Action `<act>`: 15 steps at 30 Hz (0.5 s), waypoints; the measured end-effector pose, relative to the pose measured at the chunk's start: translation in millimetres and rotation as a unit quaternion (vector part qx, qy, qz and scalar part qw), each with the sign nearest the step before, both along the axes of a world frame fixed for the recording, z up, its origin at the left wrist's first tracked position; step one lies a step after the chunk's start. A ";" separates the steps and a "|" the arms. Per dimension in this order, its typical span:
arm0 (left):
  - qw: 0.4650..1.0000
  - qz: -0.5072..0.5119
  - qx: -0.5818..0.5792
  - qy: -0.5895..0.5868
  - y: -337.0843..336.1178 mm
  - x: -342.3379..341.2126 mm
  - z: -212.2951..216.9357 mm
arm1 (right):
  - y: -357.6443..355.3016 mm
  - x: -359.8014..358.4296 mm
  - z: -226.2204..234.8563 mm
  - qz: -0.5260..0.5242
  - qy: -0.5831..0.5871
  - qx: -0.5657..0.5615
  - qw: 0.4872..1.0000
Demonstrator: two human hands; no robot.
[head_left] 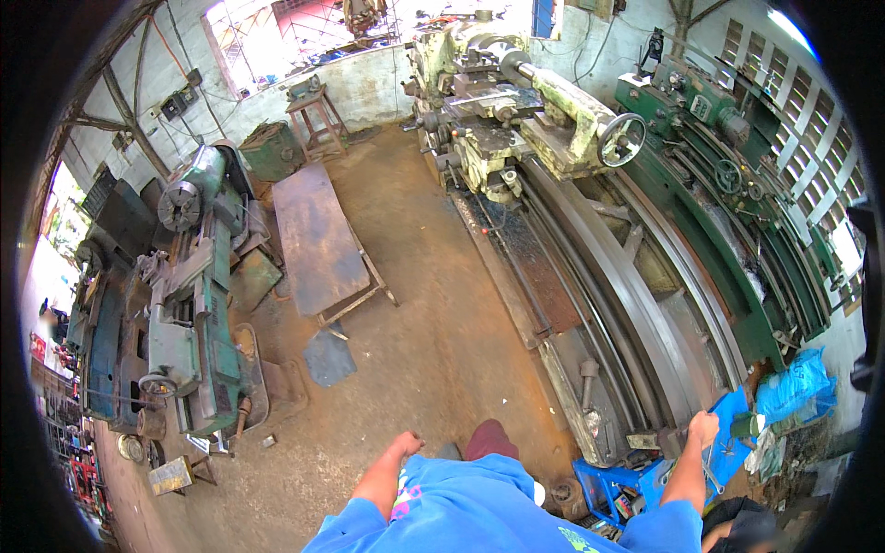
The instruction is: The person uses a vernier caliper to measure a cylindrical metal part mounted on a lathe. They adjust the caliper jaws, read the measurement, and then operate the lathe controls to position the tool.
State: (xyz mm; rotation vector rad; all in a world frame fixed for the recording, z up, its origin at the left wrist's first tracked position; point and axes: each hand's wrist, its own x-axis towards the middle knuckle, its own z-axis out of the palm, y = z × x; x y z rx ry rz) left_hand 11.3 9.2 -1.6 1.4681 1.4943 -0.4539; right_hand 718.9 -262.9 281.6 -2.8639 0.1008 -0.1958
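My left hand point(408, 443) hangs in front of my body above the brown floor. Its fingers are curled, and I see nothing in them. Out to the right, my right hand point(703, 427) is closed at the edge of a blue metal panel point(735, 433), by the near end of the large lathe's bed point(659, 359). What its fingers hold, if anything, is hidden. Below that hand, a metal tool point(711, 475) lies against the blue panel. Beside it stands a blue toolbox point(599, 487) with small items inside.
A green lathe point(198, 304) stands left, near a low sheet-topped table point(318, 240). Another green lathe point(710, 175) lines the right wall. A blue plastic bag point(797, 385) lies right of the panel. Part of a person point(737, 523) shows at the lower right.
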 end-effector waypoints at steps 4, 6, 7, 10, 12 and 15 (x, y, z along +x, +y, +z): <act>1.000 -0.007 -0.011 -0.010 -0.6 -3.8 -9.9 | 0.1 3.0 -3.2 -0.012 -0.010 0.001 1.000; 1.000 -0.015 -0.010 -0.019 3.8 -4.7 -9.7 | -0.4 4.9 -4.5 -0.020 -0.010 0.001 1.000; 1.000 -0.016 -0.008 -0.018 7.7 -4.5 -8.0 | -0.8 6.0 -5.9 -0.022 -0.009 0.001 1.000; 0.998 0.033 -0.055 -0.013 30.0 0.0 1.4 | -4.4 11.3 -13.6 -0.008 -0.025 -0.014 1.000; 0.994 0.068 -0.080 -0.014 53.0 7.0 8.3 | -9.8 15.4 -23.1 -0.010 -0.047 -0.019 0.999; 0.994 0.077 -0.082 -0.015 95.3 15.7 17.9 | -21.5 21.5 -39.0 0.007 -0.078 -0.002 0.997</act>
